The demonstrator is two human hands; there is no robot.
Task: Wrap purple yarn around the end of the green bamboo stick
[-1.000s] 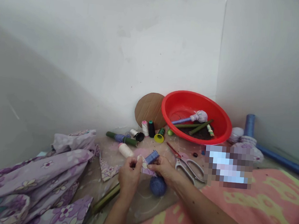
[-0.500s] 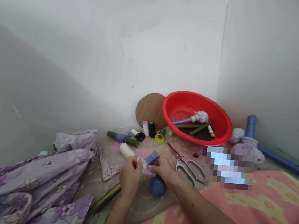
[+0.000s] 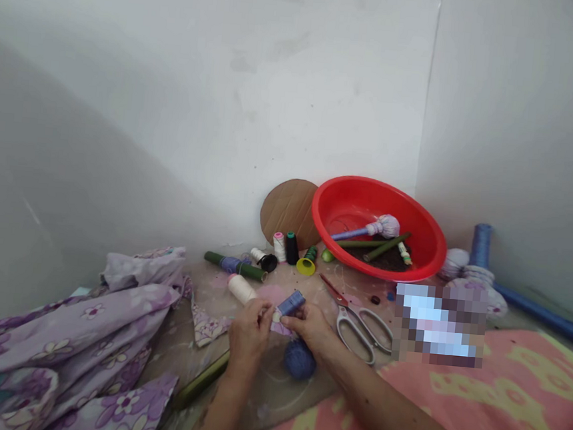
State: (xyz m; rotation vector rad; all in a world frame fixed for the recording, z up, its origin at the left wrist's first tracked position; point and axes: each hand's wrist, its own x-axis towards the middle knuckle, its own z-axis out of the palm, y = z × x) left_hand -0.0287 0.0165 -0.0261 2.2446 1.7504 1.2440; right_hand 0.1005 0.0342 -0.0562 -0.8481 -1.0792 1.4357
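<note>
The right hand point(image 3: 314, 328) pinches the little blue roll point(image 3: 291, 303) and flowery scrap point(image 3: 281, 327) near the blue ball point(image 3: 300, 360), maybe so they stay together. I can't tell what the left hand point(image 3: 247, 332) grips.

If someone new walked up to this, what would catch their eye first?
Most likely the big red basin, tipped up beside the round cardboard piece near the wall, with green sticks lying in it. Next, perhaps, the bright pink and yellow cloth at lower right, and the open scissors between it and the basin. At lower left, the heaped purple flowered fabric stands out too.
</note>
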